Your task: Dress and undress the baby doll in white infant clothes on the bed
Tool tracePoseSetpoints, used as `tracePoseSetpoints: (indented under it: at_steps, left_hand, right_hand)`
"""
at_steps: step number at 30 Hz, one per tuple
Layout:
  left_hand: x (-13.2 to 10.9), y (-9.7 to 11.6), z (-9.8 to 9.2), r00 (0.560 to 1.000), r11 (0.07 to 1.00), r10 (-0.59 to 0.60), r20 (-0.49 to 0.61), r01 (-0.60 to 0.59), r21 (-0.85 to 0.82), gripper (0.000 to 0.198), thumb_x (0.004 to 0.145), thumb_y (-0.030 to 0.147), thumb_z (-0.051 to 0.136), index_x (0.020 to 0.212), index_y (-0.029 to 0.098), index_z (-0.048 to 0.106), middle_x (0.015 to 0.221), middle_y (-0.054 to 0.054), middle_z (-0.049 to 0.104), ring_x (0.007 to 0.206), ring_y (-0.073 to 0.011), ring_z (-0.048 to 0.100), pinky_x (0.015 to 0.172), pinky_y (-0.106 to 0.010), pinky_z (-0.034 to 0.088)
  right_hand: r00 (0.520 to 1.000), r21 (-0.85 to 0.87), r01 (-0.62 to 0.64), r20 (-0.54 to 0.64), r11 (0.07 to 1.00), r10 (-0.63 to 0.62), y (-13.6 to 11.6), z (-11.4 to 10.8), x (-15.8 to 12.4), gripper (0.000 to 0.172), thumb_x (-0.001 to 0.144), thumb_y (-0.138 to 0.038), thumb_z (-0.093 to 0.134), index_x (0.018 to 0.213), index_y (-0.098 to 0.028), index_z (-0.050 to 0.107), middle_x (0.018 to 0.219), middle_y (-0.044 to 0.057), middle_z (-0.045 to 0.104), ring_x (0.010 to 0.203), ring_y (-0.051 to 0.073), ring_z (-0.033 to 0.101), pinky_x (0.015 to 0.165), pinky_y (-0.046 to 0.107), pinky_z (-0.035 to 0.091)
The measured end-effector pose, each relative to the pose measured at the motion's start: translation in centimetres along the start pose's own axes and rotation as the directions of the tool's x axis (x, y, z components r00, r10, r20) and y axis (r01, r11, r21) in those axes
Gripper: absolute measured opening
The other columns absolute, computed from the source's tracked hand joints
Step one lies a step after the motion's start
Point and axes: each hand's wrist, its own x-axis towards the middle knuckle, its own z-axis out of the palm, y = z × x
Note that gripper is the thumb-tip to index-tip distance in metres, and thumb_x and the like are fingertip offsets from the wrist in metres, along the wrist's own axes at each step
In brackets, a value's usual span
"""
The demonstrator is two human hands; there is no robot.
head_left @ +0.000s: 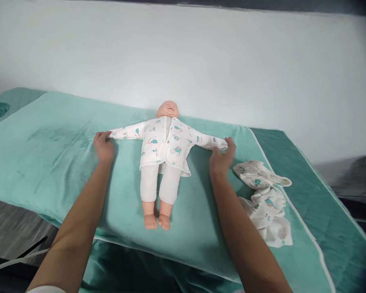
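Observation:
A baby doll [168, 109] lies on its back with its arms stretched out to both sides. It wears a white baby jacket [177, 144] printed with green and red figures; the front edges meet at the middle of the chest. White cloth covers its legs down to the shins, and the feet are bare. My left hand [104, 146] is closed on the cuff of the sleeve on the left. At the opposite cuff, my right hand [222, 158] has its thumb and fingers around the sleeve's end. Both sleeves are drawn out nearly straight.
Crumpled printed baby clothes [266, 203] lie right of my right forearm. A light green cover [64, 118] spreads over the bed, with darker green cloth [280, 150] at the right. Behind the doll stands a white wall [183, 53]. A pale cable [18, 260] crosses the lower left.

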Motion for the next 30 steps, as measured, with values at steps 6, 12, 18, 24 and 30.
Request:
tracePoseSetpoints:
  at_steps: [6, 12, 18, 24, 30]
  left_hand:
    - [-1.2, 1.1, -0.7, 0.993, 0.988, 0.111, 0.032, -0.113, 0.106, 0.047, 0.076, 0.001, 0.049, 0.112, 0.019, 0.073, 0.128, -0.013, 0.058, 0.127, -0.0297, 0.053, 0.114, -0.047, 0.043]
    - [-5.9, 4.0, -2.4, 0.926, 0.949, 0.313, 0.212, -0.311, -0.043, 0.037, 0.088, 0.012, 0.052, 0.119, 0.021, 0.071, 0.133, -0.013, 0.061, 0.132, -0.029, 0.053, 0.119, -0.048, 0.038]
    - [-13.4, 6.1, -6.8, 0.808, 0.923, 0.382, 0.448, -0.306, -0.234, 0.033, 0.099, 0.029, 0.052, 0.127, 0.028, 0.07, 0.133, -0.011, 0.067, 0.127, -0.0276, 0.06, 0.114, -0.044, 0.045]
    - [-17.6, 8.5, -9.1, 0.793, 0.912, 0.364, 0.488, -0.198, -0.358, 0.039, 0.101, 0.039, 0.055, 0.136, 0.028, 0.065, 0.147, -0.013, 0.059, 0.141, -0.0284, 0.053, 0.124, -0.049, 0.038]
    - [-20.5, 9.2, -9.8, 0.579, 0.859, 0.504, 0.641, -0.255, -0.444, 0.068, 0.088, 0.048, 0.075, 0.151, 0.033, 0.053, 0.172, -0.014, 0.03, 0.163, -0.0363, 0.021, 0.131, -0.06, 0.023]
  right_hand:
    - [0.964, 0.003, 0.225, 0.145, 0.974, -0.223, -2.5, -0.9, -3.8, 0.044, 0.089, -0.024, 0.049, 0.132, -0.022, 0.055, 0.159, 0.016, 0.047, 0.152, 0.025, 0.04, 0.13, 0.053, 0.025]
    - [0.897, -0.122, 0.365, 0.311, 0.923, -0.314, -3.1, -6.8, -8.0, 0.032, 0.09, -0.024, 0.054, 0.121, -0.024, 0.06, 0.154, 0.015, 0.052, 0.151, 0.03, 0.041, 0.128, 0.061, 0.026]
    - [0.887, -0.412, 0.456, 0.278, 0.789, -0.368, -1.1, -15.7, -6.8, 0.038, 0.092, -0.031, 0.055, 0.128, -0.022, 0.059, 0.153, 0.017, 0.054, 0.149, 0.034, 0.045, 0.125, 0.06, 0.031]
    - [0.927, -0.781, 0.13, 0.314, 0.61, 0.205, -0.5, -16.5, 1.4, 0.056, 0.088, -0.035, 0.063, 0.137, -0.008, 0.057, 0.132, 0.028, 0.066, 0.126, 0.041, 0.062, 0.102, 0.052, 0.049]
    - [0.734, -0.755, 0.448, 0.617, 0.479, 0.285, -3.4, -13.5, 3.1, 0.025, 0.09, -0.031, 0.065, 0.108, -0.014, 0.068, 0.121, 0.024, 0.071, 0.109, 0.034, 0.067, 0.086, 0.038, 0.046]
